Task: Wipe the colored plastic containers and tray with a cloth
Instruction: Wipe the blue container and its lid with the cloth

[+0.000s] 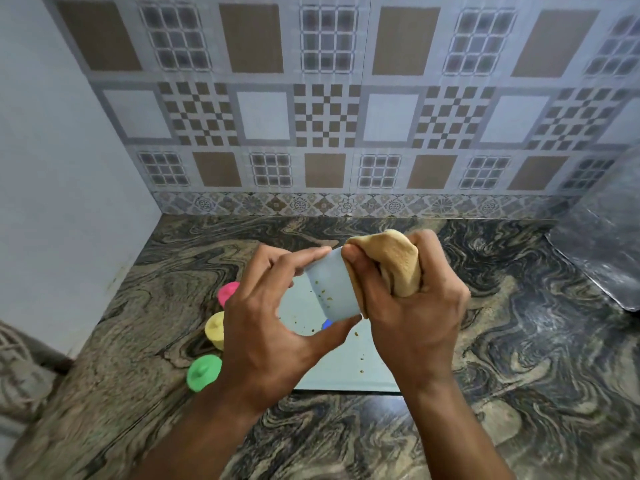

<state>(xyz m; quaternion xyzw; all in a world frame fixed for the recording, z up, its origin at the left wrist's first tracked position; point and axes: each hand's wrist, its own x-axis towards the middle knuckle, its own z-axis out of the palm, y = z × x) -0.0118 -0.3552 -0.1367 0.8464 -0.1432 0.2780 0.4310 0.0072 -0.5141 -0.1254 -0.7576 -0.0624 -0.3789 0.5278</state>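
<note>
My left hand (273, 317) grips a pale blue plastic container (332, 285), held tilted above the counter, with specks of crumbs on its side. My right hand (405, 299) is closed on a bunched tan cloth (398, 261) pressed against the container's open end. Under both hands lies a pale blue tray (346, 368) with scattered crumbs. A small blue piece (326, 324) peeks out on the tray below the container. Left of the tray stand a pink container (227, 292), a yellow container (215, 329) and a green container (203, 371), each lid-up; my left hand hides part of them.
The marble-patterned counter (519, 358) runs to a tiled back wall (329, 116) and a plain wall on the left. A shiny steel surface (602, 251) sits at the right edge. A woven object (17, 368) lies off the counter's left front corner.
</note>
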